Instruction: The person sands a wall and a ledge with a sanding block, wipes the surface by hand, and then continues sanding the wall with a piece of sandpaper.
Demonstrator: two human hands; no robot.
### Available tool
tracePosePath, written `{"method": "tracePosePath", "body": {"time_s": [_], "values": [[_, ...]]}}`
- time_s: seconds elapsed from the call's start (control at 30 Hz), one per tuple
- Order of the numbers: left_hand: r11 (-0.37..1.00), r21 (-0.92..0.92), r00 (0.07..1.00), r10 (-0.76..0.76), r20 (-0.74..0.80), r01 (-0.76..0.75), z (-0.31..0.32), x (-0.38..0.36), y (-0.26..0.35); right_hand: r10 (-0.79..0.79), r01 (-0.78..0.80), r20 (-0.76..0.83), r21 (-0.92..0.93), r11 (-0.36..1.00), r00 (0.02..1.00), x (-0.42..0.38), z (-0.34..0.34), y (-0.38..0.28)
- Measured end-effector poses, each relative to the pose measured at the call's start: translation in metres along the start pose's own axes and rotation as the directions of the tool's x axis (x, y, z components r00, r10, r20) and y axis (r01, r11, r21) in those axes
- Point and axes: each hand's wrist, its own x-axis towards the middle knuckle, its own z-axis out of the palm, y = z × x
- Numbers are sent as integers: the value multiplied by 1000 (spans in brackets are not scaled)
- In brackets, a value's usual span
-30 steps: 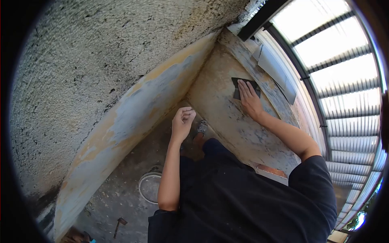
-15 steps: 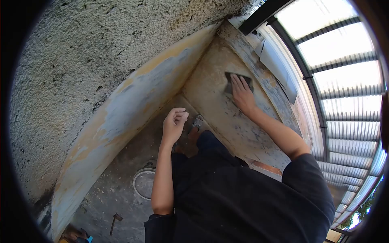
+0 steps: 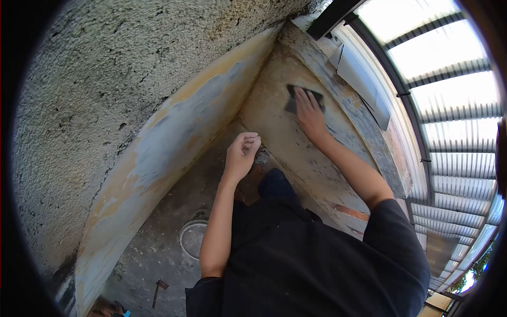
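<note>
My right hand (image 3: 310, 115) lies with extended fingers on a dark sheet of sandpaper (image 3: 291, 105), pressing it against the patchy tan wall (image 3: 274, 84). The sheet's edges show on both sides of the fingers; its middle is covered. In front of my body, my left hand (image 3: 243, 153) hangs in the air with its fingers loosely curled closed. No object shows in it. The wall's inner corner lies beyond it.
At left, a rough grey wall (image 3: 90, 90) rises above a blue-grey patched band (image 3: 174, 132). A round bucket (image 3: 193, 238) and a hammer (image 3: 158, 288) are on the floor. Corrugated translucent panels (image 3: 449, 105) line the right. My shoe (image 3: 262, 156) stands near the corner.
My right hand and the sandpaper have shifted slightly up and left in view. My left hand appears farther right and slightly higher, still curled. The camera view has shifted a little too.
</note>
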Motion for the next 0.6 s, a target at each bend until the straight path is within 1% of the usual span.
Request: {"method": "tracePosePath", "body": {"time_s": [0.07, 0.1, 0.13, 0.17, 0.2, 0.23, 0.3, 0.33, 0.4, 0.43, 0.47, 0.53, 0.57, 0.6], "values": [[1000, 27, 1000, -12, 21, 11, 2, -1, 6, 72, -72, -10, -3, 997, 997, 51, 4, -17], [999, 50, 999, -21, 41, 19, 3, 0, 6, 80, -80, -3, -6, 997, 997, 50, 8, -14], [999, 49, 998, -24, 56, 21, 3, 0, 5, 69, -69, -35, 11, 998, 997, 45, 10, -11], [1000, 0, 1000, -21, 21, 21, 2, -2, 5, 52, -51, -67, 30, 998, 996, 40, 10, -11], [999, -45, 1000, -16, -20, 15, -4, -4, 4, 70, -68, -69, 43, 997, 995, 17, 4, -6], [999, 7, 999, -35, 10, 35, -10, -6, 3, 87, -83, -74, 53, 995, 993, -19, -5, 1], [999, 1, 999, -43, 6, 43, -16, -13, -1, 163, -157, -37, 141, 978, 986, -73, -12, 4], [999, 1, 999, -47, -3, 47, -18, -14, -2, 157, -150, -43, 135, 979, 987, -72, -8, 6], [999, -11, 999, -43, -5, 43, -14, -15, -2, 215, -198, -78, 186, 963, 974, -73, -2, 3], [999, -17, 999, -42, 2, 42, -13, -18, -1, 210, -193, -91, 168, 967, 973, -51, -10, 3], [999, -9, 999, -40, 1, 40, -13, -18, 0, 207, -189, -113, 148, 971, 972, -11, -16, 4], [999, 38, 999, -34, 40, 33, -7, -19, 1, 260, -182, -247, 300, 937, 934, 48, -8, -7], [999, 40, 998, -38, 54, 36, -6, -18, 2, 270, -195, -237, 297, 935, 933, 50, -10, -8], [999, 37, 998, -37, 59, 35, -9, -18, 3, 281, -197, -224, 334, 922, 933, 50, -13, -8]]}}
